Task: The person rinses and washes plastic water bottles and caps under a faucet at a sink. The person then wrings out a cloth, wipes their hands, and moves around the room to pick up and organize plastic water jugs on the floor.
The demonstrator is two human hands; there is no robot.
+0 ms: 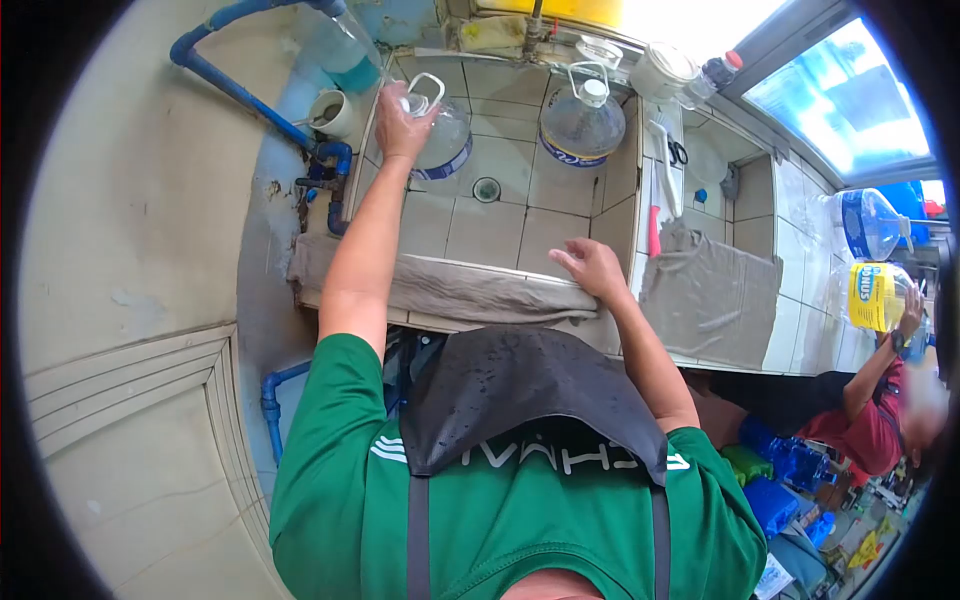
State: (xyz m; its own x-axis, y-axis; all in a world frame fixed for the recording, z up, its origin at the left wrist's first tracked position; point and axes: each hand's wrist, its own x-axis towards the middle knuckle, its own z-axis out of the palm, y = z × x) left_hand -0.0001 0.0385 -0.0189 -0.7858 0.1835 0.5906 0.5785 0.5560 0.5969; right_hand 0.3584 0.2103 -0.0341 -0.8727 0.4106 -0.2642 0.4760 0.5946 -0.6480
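Head cam: 2 jugs (582,130) in sink (475,228); L hand (404,128) on 1.

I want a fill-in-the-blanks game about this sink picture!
1. The left hand is at the top of one of ____ big bottles in the tiled basin.
2. The right hand is nearer the basin's ____ edge than its back edge.
3. The wearer's shirt is ____.
4. The other person's hand is on a bottle with a ____ label.

Missing words: two; front; green; yellow.
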